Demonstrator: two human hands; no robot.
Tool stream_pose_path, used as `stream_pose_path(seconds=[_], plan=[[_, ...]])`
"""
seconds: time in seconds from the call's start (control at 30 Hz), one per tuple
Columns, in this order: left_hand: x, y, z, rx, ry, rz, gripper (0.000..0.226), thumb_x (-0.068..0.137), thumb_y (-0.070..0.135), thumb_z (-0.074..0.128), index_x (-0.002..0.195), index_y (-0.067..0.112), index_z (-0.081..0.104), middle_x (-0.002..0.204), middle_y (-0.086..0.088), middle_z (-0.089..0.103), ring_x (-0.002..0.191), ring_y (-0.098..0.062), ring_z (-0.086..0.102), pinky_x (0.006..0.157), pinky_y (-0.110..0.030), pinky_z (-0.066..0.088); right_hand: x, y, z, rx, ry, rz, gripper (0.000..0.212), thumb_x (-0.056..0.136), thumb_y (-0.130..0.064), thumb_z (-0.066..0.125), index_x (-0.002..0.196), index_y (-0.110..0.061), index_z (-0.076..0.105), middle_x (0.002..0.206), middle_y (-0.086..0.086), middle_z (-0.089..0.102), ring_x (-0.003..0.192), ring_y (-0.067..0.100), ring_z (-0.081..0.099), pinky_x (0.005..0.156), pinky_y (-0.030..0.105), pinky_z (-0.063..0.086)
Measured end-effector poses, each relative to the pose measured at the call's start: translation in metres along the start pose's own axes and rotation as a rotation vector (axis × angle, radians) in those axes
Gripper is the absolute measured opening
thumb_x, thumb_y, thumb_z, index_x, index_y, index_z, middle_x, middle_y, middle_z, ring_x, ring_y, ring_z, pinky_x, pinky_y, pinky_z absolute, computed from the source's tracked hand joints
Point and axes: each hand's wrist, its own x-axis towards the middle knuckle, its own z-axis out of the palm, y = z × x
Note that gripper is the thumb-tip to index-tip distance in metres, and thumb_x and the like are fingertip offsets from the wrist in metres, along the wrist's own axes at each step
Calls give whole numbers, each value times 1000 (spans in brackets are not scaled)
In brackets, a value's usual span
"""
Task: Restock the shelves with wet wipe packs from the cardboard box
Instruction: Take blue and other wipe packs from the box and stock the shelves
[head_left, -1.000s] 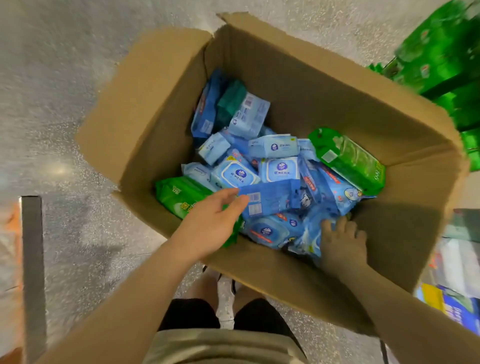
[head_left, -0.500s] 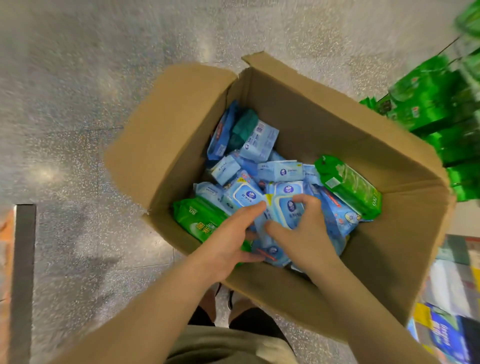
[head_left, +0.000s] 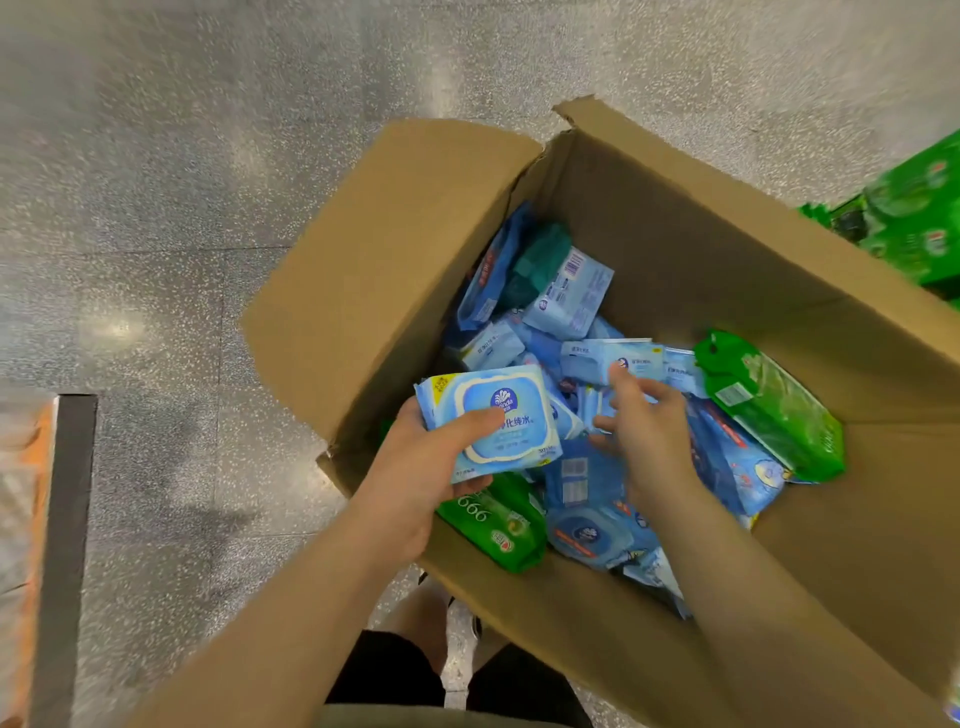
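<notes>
Lifted now, light-blue pack (head_left: 493, 422) sits in left hand (head_left: 415, 480)

Green packs (head_left: 914, 218) at the right edge are cut off and blurred; lower wipe packs (head_left: 587, 483) lie half-buried.

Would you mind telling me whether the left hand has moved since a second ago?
Yes. The left hand rose from the green pack at the box's near corner and now holds a blue pack.

Bright overhead glare, blurred wide-angle edges
</notes>
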Motion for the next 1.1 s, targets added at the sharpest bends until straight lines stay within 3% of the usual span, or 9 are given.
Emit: stream_pose_path(seconds=[0.07, 0.2, 0.3, 0.43, 0.6, 0.7, 0.8, 0.93, 1.1], plan=[[5, -1, -3, 16, 9, -2, 61, 73, 34, 88, 127, 24, 62, 109, -2, 78, 94, -23, 77, 71, -36, 58, 48, -3, 13, 141, 41, 192, 77, 79, -61, 75, 136, -17, 47, 111, 6, 57, 91, 25, 61, 54, 39, 58], [9, 1, -5, 54, 8, 24, 47, 83, 33, 81, 125, 25, 61, 107, -3, 78, 90, -24, 77, 66, -36, 58, 129, 1, 33, 235, 61, 347, 108, 38, -63, 87, 132, -27, 50, 126, 9, 61, 95, 36, 65, 53, 64, 51], [10, 3, -7, 130, 5, 83, 46, 83, 32, 82, 123, 26, 58, 107, -1, 78, 89, -22, 77, 63, -35, 58, 136, 3, 38, 243, 117, 296, 91, 48, -39, 87, 129, -21, 49, 129, 15, 57, 93, 40, 66, 50, 60, 55], [5, 6, -8, 132, 4, 100, 51, 86, 37, 78, 128, 36, 48, 113, 1, 73, 83, -18, 77, 60, -35, 59, 80, 5, 23, 353, 168, 177, 68, 80, -25, 77, 135, -12, 39, 117, 12, 59, 85, 23, 67, 58, 44, 62], [-2, 8, -5, 171, -48, 95, 38, 91, 46, 69, 124, 48, 50, 115, 1, 72, 89, -21, 77, 65, -42, 62, 7, 9, -25, 454, -16, 32, 38, 91, -18, 62, 125, -5, 53, 111, 18, 69, 84, 29, 69, 56, 38, 58], [-9, 12, 1, 179, -81, 78, 24, 97, 43, 65, 119, 42, 55, 110, -2, 76, 84, -21, 76, 60, -37, 59, -29, -2, -54, 557, -159, -49, 66, 80, -23, 62, 140, -1, 46, 120, 15, 67, 102, 33, 66, 64, 39, 58], [-15, 14, 7, 171, -132, 59, 17, 99, 38, 63, 113, 33, 56, 103, -4, 77, 78, -21, 73, 54, -33, 54, -59, -16, -74, 602, -319, -85, 68, 86, -16, 54, 151, -8, 38, 134, 14, 63, 114, 38, 63, 68, 43, 61], [-25, 13, 19, 182, -165, 103, 11, 99, 39, 62, 108, 38, 55, 98, 2, 76, 78, -18, 72, 58, -35, 55, -90, -32, -85, 497, -621, -116, 99, 67, -9, 73, 156, -28, 33, 147, 11, 56, 124, 48, 60, 88, 70, 53], [-37, 9, 32, 196, -132, 206, 13, 100, 41, 61, 112, 45, 55, 106, 5, 74, 83, -13, 74, 62, -32, 56, -108, -38, -75, 433, -549, -115, 92, 73, -2, 71, 151, -27, 30, 130, 9, 69, 118, 43, 66, 95, 71, 49]])
